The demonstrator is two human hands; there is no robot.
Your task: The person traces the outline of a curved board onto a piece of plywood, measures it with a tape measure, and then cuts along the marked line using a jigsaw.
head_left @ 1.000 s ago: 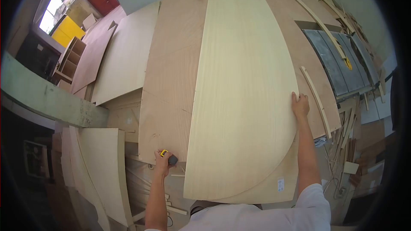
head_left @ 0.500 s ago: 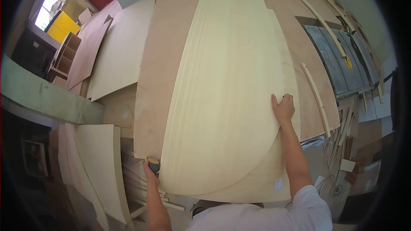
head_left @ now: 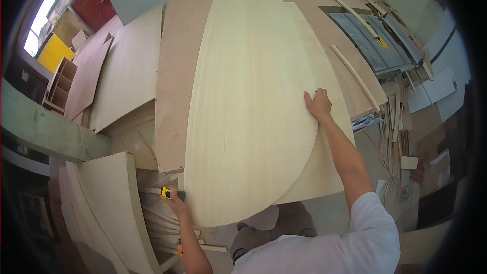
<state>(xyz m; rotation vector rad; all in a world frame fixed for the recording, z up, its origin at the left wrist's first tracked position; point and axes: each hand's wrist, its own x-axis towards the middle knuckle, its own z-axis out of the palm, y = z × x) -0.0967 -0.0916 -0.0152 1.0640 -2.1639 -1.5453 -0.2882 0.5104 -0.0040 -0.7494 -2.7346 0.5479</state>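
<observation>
A large pale plywood panel [head_left: 248,101] with a rounded near end lies over another pale sheet [head_left: 324,162], its curve overhanging the sheet's near edge. Low at the panel's left edge, my left hand [head_left: 176,205] is closed round a yellow and black tape measure [head_left: 166,193]. My right hand [head_left: 318,104] rests on the panel near its right curved edge, fingers curled. A small dark tip shows at those fingers; I cannot tell what it belongs to.
Beneath lies a wide brownish board [head_left: 172,71]. Thin wood strips [head_left: 355,77] lie to the right, near a grey metal-topped table [head_left: 368,40]. A curved pale panel [head_left: 109,193] stands at lower left, beside a concrete beam [head_left: 61,124]. Loose offcuts [head_left: 395,116] litter the right side.
The rounded panel has slid toward me, so its near end now overhangs the sheet under it. Both hands have moved with it, and the view has shifted.
</observation>
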